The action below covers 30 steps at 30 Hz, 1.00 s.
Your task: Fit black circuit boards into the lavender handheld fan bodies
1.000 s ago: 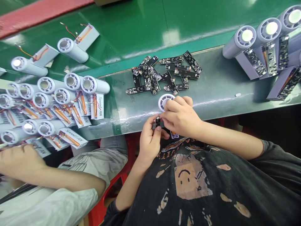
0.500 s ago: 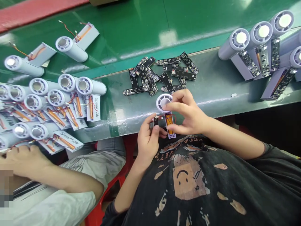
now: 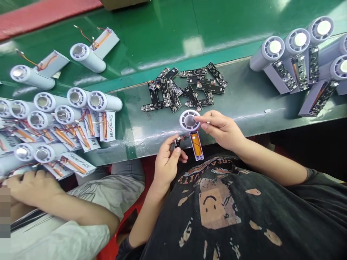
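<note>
My left hand point(image 3: 166, 160) is closed around a small black circuit board point(image 3: 178, 142), held upright with its end showing above the thumb. Right of it stands a lilac handheld fan point(image 3: 187, 126), its round grille facing up. The fan's open handle points toward me and shows an orange battery point(image 3: 196, 144) and thin wires. My right hand point(image 3: 225, 130) pinches a tiny white piece point(image 3: 208, 122), which looks like a wire connector, between thumb and index finger. That fingertip lies at the right edge of the grille.
Loose circuit boards point(image 3: 193, 97) lie heaped beyond the fan. Several fans fitted with boards point(image 3: 273, 50) stand at right; many fans with exposed batteries point(image 3: 97, 101) crowd the left. A co-worker's hand point(image 3: 35, 186) is at lower left. A small white piece point(image 3: 268, 111) lies on the bench.
My right hand has drawn back from the battery and closed from spread fingers into a pinch beside the grille. My left hand has shifted slightly left and down with the circuit board.
</note>
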Available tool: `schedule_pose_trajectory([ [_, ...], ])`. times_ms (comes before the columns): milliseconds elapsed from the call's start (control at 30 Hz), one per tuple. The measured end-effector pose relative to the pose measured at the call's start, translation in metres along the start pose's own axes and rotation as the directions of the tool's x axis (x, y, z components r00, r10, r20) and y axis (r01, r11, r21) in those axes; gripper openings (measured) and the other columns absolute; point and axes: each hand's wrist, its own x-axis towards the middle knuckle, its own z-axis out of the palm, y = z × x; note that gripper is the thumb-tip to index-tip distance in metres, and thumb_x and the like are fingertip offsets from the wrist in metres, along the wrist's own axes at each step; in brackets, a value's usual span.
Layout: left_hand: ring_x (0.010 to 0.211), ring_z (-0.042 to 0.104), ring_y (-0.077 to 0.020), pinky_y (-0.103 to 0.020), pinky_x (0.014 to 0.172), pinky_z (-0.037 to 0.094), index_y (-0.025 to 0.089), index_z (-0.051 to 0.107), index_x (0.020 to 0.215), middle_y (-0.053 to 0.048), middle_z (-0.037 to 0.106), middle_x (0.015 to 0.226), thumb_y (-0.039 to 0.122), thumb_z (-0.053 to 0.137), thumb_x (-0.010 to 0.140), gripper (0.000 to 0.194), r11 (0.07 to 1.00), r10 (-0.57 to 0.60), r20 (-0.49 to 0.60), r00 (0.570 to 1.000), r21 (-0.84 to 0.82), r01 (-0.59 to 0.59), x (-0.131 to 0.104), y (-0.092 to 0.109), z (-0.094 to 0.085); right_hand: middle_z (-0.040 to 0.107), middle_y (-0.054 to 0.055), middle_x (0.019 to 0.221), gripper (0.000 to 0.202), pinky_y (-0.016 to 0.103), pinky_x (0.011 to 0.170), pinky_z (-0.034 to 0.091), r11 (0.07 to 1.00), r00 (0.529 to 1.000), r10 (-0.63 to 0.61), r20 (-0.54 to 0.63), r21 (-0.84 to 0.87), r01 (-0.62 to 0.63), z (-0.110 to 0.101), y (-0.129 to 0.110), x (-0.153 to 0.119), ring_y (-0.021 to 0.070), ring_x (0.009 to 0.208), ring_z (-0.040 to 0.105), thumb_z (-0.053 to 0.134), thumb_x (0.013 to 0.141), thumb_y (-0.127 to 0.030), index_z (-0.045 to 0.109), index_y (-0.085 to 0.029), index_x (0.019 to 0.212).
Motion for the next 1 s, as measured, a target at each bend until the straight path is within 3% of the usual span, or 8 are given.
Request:
schedule_pose_trajectory([
  [133, 0.056, 0.064, -0.0105, -0.022, 0.054, 0.056, 0.022, 0.055, 0.123, 0.004, 0.063, 0.070, 0.033, 0.061, 0.091, 0.034, 0.999, 0.015, 0.011, 1.000, 0.047, -0.015, -0.001, 0.002, 0.000, 0.064, 0.000, 0.085, 0.028, 0.026, 0.070, 0.049, 0.999, 1.000, -0.020, -0.009, 0.047, 0.021, 0.008, -0.006, 0.002, 0.0104, 0.073, 0.058, 0.063, 0.088, -0.021, 0.065, -0.020, 0.116],
  [200, 0.058, 0.064, -0.0100, -0.022, 0.053, 0.056, 0.023, 0.053, 0.125, 0.003, 0.064, 0.077, 0.032, 0.060, 0.091, 0.035, 0.999, 0.014, 0.019, 1.000, 0.029, -0.014, 0.000, 0.003, 0.002, 0.065, 0.000, 0.082, 0.019, 0.025, 0.067, 0.049, 0.998, 0.998, -0.045, 0.041, 0.041, 0.044, 0.012, -0.009, 0.005, 0.0100, 0.070, 0.058, 0.065, 0.088, -0.022, 0.066, -0.018, 0.106],
  [267, 0.059, 0.064, -0.0090, -0.023, 0.052, 0.056, 0.026, 0.052, 0.125, 0.001, 0.064, 0.090, 0.033, 0.060, 0.091, 0.035, 1.000, 0.011, 0.013, 1.000, -0.026, -0.010, 0.000, 0.003, 0.005, 0.068, 0.001, 0.083, 0.006, 0.027, 0.072, 0.050, 0.988, 0.982, -0.131, 0.133, -0.065, 0.141, 0.015, -0.013, 0.007, 0.0114, 0.075, 0.060, 0.065, 0.088, -0.021, 0.068, -0.017, 0.092],
  [400, 0.058, 0.063, -0.0081, -0.022, 0.049, 0.055, 0.028, 0.053, 0.123, 0.001, 0.061, 0.096, 0.032, 0.061, 0.091, 0.033, 0.993, 0.005, 0.009, 1.000, -0.115, -0.004, 0.000, 0.003, 0.009, 0.071, 0.007, 0.087, 0.017, 0.032, 0.078, 0.052, 0.884, 0.929, -0.254, 0.269, -0.326, 0.336, 0.017, -0.021, 0.009, 0.0164, 0.083, 0.064, 0.057, 0.092, -0.018, 0.074, -0.016, 0.091],
  [533, 0.057, 0.062, -0.0081, -0.022, 0.050, 0.054, 0.027, 0.053, 0.123, 0.001, 0.062, 0.092, 0.032, 0.059, 0.092, 0.031, 0.993, 0.019, 0.055, 0.998, -0.114, -0.013, -0.002, 0.005, 0.011, 0.071, 0.008, 0.085, 0.023, 0.034, 0.076, 0.051, 0.816, 0.929, -0.191, 0.316, -0.475, 0.329, 0.020, -0.028, 0.009, 0.0188, 0.080, 0.063, 0.053, 0.092, -0.017, 0.075, -0.014, 0.095],
  [700, 0.056, 0.061, -0.0073, -0.022, 0.050, 0.053, 0.027, 0.051, 0.124, 0.002, 0.063, 0.090, 0.031, 0.058, 0.093, 0.032, 0.992, 0.026, 0.064, 0.998, -0.122, -0.018, -0.002, 0.006, 0.011, 0.073, 0.008, 0.087, 0.019, 0.034, 0.078, 0.049, 0.834, 0.939, -0.139, 0.315, -0.474, 0.283, 0.020, -0.031, 0.011, 0.0187, 0.082, 0.063, 0.056, 0.092, -0.018, 0.073, -0.014, 0.097],
  [1000, 0.054, 0.060, -0.0088, -0.022, 0.047, 0.051, 0.026, 0.051, 0.123, 0.003, 0.062, 0.081, 0.031, 0.060, 0.092, 0.032, 0.991, 0.042, 0.058, 0.997, -0.126, -0.035, -0.001, 0.006, 0.013, 0.063, 0.007, 0.079, 0.020, 0.030, 0.067, 0.043, 0.810, 0.944, -0.190, 0.268, -0.501, 0.305, 0.025, -0.029, 0.010, 0.0167, 0.074, 0.056, 0.052, 0.088, -0.016, 0.070, -0.014, 0.080],
])
